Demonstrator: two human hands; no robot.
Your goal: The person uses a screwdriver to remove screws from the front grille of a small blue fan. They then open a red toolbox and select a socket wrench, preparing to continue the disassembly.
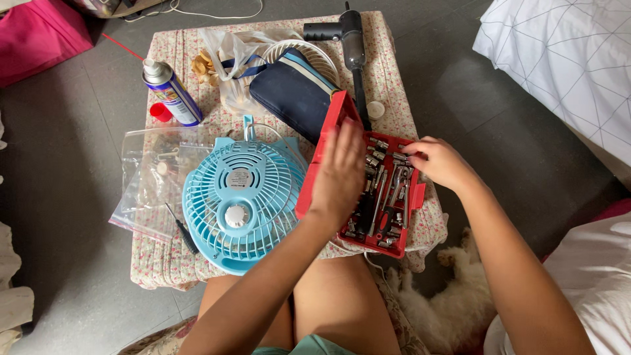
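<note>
- Nearest the camera are the person's bare knees, and beside them on the floor lies a pale furry animal [453, 296], partly under the edge of the low table.
- The table [388, 79] wears a flowered cloth; on its near edge sits a light blue fan [240, 204], lying grille-up, with a small screwdriver [182, 229] just beside it on the left.
- The left hand [338, 171] lies flat, fingers spread, against the raised lid of the red socket case [374, 197], propping it open rather than gripping it.
- The right hand [440, 161] reaches into the top right of the case, fingertips pinched among the sockets; whether it already grasps one I cannot tell.
- The step in hand looks like picking a socket or bit: the next move would call for lifting one piece clear without tipping the case, which overhangs the table's right edge.
- Left of the fan lies a clear zip bag [154, 177] with small parts.
- Farther back stand a blue spray can [172, 92] with a red cap [160, 112] near it, a navy pouch [296, 92], and a black handheld tool [351, 46].
</note>
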